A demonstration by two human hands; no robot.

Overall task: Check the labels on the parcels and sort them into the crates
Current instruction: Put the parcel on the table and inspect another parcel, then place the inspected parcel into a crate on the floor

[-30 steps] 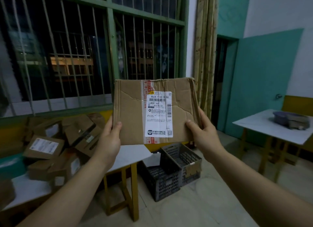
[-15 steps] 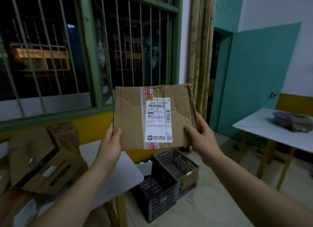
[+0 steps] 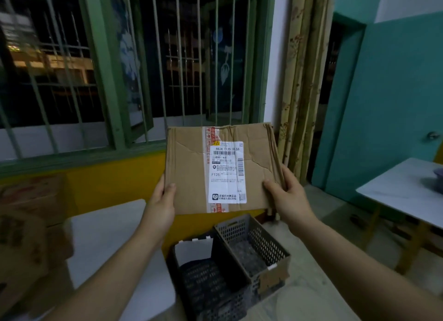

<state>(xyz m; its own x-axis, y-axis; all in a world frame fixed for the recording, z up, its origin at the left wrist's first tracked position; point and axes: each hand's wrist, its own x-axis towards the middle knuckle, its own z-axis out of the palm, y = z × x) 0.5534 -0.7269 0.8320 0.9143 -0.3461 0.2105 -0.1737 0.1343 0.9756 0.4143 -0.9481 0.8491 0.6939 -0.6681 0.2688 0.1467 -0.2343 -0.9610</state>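
Held up at the frame's centre before the barred window, the parcel is pinched at its lower edges by the left hand and right hand, hiding part of the yellow wall above two crates beside the worktop.

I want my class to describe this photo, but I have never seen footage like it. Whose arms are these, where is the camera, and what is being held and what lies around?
There is no machine here. A person wears a wide-angle camera on the head, so you look forward and down along their own arms. The left hand and the right hand grip the two side edges of a flat, creased cardboard parcel, held upright with its white shipping label facing the camera. Below it, on the floor, stand two dark slotted crates side by side. To the left is a white table with blurred cardboard boxes at its edge. Behind is a barred window.
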